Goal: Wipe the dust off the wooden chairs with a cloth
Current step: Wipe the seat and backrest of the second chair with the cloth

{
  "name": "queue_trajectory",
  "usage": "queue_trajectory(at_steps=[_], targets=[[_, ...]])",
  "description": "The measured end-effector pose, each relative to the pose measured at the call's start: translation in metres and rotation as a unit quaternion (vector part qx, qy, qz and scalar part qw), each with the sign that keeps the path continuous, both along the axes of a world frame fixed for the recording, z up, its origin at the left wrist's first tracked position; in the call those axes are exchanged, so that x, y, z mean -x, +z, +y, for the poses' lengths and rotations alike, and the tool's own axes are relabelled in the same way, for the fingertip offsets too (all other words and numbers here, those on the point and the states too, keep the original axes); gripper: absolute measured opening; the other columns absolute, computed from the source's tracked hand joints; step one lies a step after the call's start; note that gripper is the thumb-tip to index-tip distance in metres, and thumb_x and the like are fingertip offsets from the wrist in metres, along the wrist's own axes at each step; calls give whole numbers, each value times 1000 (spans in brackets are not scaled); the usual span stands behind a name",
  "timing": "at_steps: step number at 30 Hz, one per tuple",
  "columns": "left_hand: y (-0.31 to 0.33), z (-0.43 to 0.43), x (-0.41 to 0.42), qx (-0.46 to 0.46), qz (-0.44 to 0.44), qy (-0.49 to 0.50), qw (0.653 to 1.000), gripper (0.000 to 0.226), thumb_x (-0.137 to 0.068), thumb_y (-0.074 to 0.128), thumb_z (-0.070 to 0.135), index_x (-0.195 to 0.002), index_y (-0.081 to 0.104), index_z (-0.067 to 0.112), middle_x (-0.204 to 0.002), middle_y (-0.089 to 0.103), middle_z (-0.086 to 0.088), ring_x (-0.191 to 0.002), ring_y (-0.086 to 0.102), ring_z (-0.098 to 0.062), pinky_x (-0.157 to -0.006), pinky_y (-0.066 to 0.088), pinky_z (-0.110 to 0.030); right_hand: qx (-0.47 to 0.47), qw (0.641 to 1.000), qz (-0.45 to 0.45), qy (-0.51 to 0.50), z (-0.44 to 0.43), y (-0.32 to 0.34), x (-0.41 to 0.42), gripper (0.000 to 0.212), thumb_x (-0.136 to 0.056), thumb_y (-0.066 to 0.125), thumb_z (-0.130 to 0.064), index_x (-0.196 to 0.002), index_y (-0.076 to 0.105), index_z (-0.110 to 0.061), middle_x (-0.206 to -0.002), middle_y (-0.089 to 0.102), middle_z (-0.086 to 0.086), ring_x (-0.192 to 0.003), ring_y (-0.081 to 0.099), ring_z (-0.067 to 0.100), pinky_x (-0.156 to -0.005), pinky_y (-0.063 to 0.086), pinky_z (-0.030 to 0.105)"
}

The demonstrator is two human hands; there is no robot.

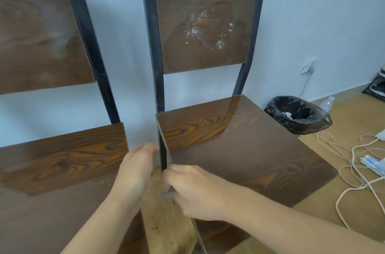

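Two wooden chairs with black metal frames stand side by side against the wall. The right chair (pixel 239 145) has white dust smears on its backrest (pixel 204 29). The left chair (pixel 58 162) shows a glossy seat. My right hand (pixel 193 191) is closed around the left edge of the right chair's seat, with a small grey bit of cloth (pixel 166 195) showing under the fingers. My left hand (pixel 135 172) hangs in the gap between the chairs, fingers curled, fingertips beside the right chair's black frame bar (pixel 163 156). What its fingers hold is hidden.
A bin lined with a black bag (pixel 298 115) stands right of the right chair, with a plastic bottle (pixel 327 104) behind it. White cables (pixel 354 162) and a power strip (pixel 373 165) lie on the wooden floor at right. A wall socket (pixel 309 65) is above.
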State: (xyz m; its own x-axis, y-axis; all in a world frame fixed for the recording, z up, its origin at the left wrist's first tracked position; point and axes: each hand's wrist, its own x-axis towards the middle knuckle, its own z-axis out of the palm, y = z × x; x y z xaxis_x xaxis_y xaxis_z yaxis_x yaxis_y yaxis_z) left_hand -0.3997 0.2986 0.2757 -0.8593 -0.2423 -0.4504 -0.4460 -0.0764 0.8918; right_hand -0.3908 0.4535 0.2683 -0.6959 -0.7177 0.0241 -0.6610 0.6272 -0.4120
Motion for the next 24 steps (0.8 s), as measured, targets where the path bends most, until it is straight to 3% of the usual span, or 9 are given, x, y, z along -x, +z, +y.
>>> queue_trajectory(at_steps=[4,6,9,11,14,16,19,21,24], targets=[[12,-1,60,38,1,28,999,26,-98,59,34,-121,61,21,-131,63,-4,-124,60,-27,-112,46,-47,3,1000,2,-7,7,10,33,7,-103,57,-13,-109,55,-17,-112,52,-1,-99,59,19,-81,53,33],[23,2,86,64,11,41,997,11,-101,57,31,-98,59,20,-119,65,-8,-113,62,-26,-109,49,-46,18,999,23,-22,-3,7,65,8,-102,56,-12,-107,55,-18,-111,52,-1,-100,60,17,-79,51,28],[36,6,108,135,57,45,988,23,-105,50,25,-82,50,22,-98,61,-4,-87,56,-19,-93,46,-39,18,997,62,-43,-22,0,118,12,-99,59,-8,-103,53,-18,-107,54,0,-90,59,18,-77,53,33],[47,3,117,196,90,39,976,20,-108,43,24,-110,60,15,-118,64,-7,-100,59,-25,-92,42,-39,9,993,99,-61,-27,9,151,19,-94,63,-3,-100,51,-16,-104,54,5,-83,57,19,-73,54,37],[75,-8,143,248,208,77,943,45,-111,35,32,-154,42,19,-148,57,-9,-133,55,-29,-110,41,-40,75,980,157,-94,-13,53,184,19,-98,59,-5,-102,49,-21,-112,52,1,-90,54,13,-74,50,32],[93,-11,164,253,277,71,924,48,-110,32,43,-154,41,24,-151,56,-3,-136,54,-24,-111,40,-39,180,948,227,-132,4,94,200,17,-103,54,-13,-95,46,-25,-109,49,-6,-93,58,7,-78,55,26],[115,-3,190,227,299,26,927,52,-108,28,53,-143,52,24,-138,61,2,-127,57,-20,-104,43,-36,328,854,338,-222,26,149,239,7,-104,54,-14,-97,53,-16,-109,47,-10,-87,59,3,-74,53,12],[119,3,200,205,303,23,931,49,-108,31,53,-132,59,21,-125,66,3,-116,61,-20,-94,45,-36,364,798,391,-280,29,158,265,4,-103,56,-11,-100,54,-11,-109,47,-7,-89,58,6,-75,57,24],[112,-1,206,168,335,46,926,41,-106,44,49,-128,66,21,-117,75,4,-111,68,-16,-93,53,-34,300,826,436,-195,10,114,261,15,-98,54,0,-93,49,-12,-101,46,-2,-83,51,11,-69,53,30]])
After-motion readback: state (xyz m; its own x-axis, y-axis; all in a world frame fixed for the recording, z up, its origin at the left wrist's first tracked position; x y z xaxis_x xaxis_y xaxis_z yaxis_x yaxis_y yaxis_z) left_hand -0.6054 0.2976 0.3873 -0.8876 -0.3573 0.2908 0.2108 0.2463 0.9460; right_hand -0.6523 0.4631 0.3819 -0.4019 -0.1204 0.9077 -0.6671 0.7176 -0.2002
